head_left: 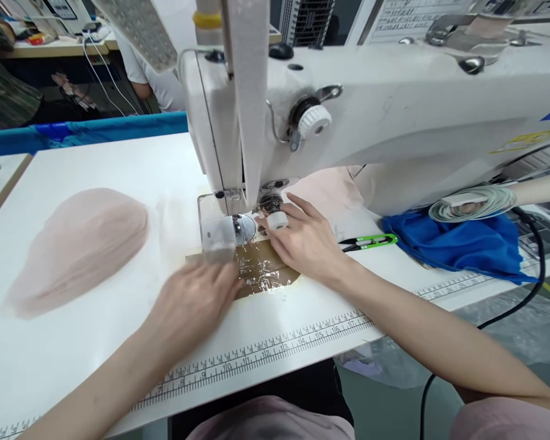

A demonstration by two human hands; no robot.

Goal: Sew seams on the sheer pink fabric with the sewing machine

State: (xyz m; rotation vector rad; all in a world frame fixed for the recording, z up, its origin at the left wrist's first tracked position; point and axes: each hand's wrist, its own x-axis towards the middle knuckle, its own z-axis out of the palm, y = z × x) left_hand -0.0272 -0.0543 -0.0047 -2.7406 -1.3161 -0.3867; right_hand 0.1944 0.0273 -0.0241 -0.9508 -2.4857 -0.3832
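Observation:
A white sewing machine [224, 122] stands over the table, with a clear plastic guard [217, 229] near its needle. Brown tape [261, 269] covers the bed in front of the needle area. My left hand [199, 293] is blurred over the left end of this tape, and its fingers are too smeared to read. My right hand [309, 241] rests beside the needle area, fingers stretched out and apart; some fingertips are hidden behind a white knob [277, 220]. Pale pink fabric [330, 189] lies beyond my right hand, under the machine arm.
A sheer pink fabric piece [87, 250] lies on the left of the table. Green-handled thread snips [371, 242] lie to the right, near a blue cloth [458, 244] and a coiled cable [472, 203]. A ruler strip [266, 354] runs along the front edge. Another person's sleeve [165, 85] shows behind.

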